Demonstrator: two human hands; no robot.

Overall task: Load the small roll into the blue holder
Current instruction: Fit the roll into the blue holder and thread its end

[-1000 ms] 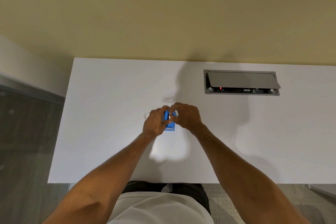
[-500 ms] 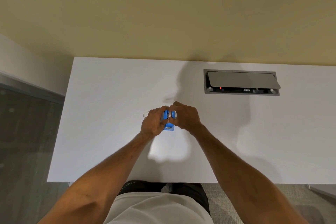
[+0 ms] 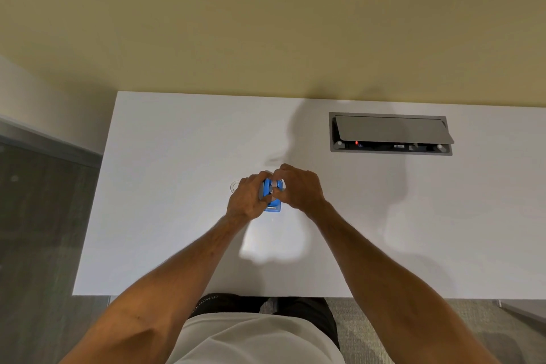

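Blue holder (image 3: pixel 272 197) sits mid-worktop (image 3: pixel 165 156), left hand (image 3: pixel 247 201) clamped round its side while the right hand (image 3: pixel 298 188) pinches what looks like the small roll (image 3: pixel 277 184) into its top. Seating seems under way, not finished. Clear ring (image 3: pixel 235 186) lies just left; open cable hatch (image 3: pixel 390 133) well clear.

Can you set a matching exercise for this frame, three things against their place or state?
Things:
1. blue holder
2. cable box
3. clear ring

Places or states:
A. lies on the table, just beyond the left hand
B. gripped between both hands
C. recessed in the table, lid tilted open

Pairs: 1-B, 2-C, 3-A. The right hand works at the holder's top.
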